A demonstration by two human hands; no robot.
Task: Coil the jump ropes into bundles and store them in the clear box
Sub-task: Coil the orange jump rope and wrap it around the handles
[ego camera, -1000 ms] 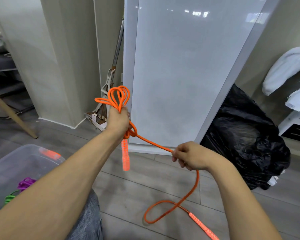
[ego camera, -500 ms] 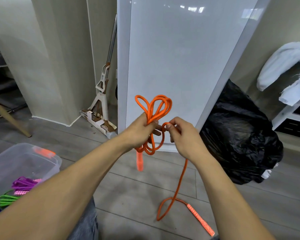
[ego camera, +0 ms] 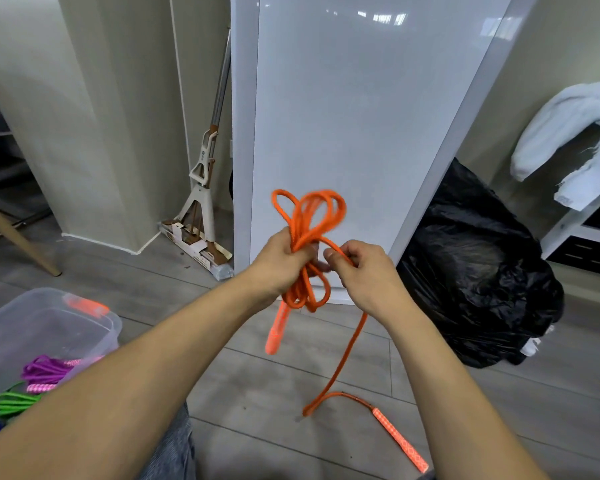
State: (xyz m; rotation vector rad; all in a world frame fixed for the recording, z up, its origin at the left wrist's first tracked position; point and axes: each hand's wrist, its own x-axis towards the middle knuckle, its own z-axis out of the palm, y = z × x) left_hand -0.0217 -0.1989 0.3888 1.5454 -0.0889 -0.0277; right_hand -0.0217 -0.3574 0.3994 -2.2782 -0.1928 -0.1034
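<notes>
Head view: a tall white glossy panel [ego camera: 361, 133] fills the upper middle of the frame, standing on a grey plank floor [ego camera: 499, 410]. A crumpled black plastic bag [ego camera: 482, 282] sits on the floor at the right, against the panel's edge. The clear box [ego camera: 94, 341] is in the lower left of the frame, partly hidden by the left forearm. A white cloth [ego camera: 568, 133] is draped over a shelf at the upper right, and a mop [ego camera: 205, 188] leans in the corner left of the panel.

The orange jump rope [ego camera: 309, 216] is held up at the centre of the frame, in front of the panel. The left hand [ego camera: 281, 261] is closed in a fist round the middle of its gathered loops, which stick out above the fist and hang below it. The right hand [ego camera: 368, 271], just beside the left, has its fingers curled and pinches a single strand that comes off the bundle. From under this hand the strand drops to the floor and bends back.

One orange handle [ego camera: 276, 330] dangles below the left hand; the other handle [ego camera: 400, 441] lies on the floor at the lower right of centre. Inside the box lie a purple rope bundle [ego camera: 45, 368] and a green rope bundle [ego camera: 14, 403], close together.
</notes>
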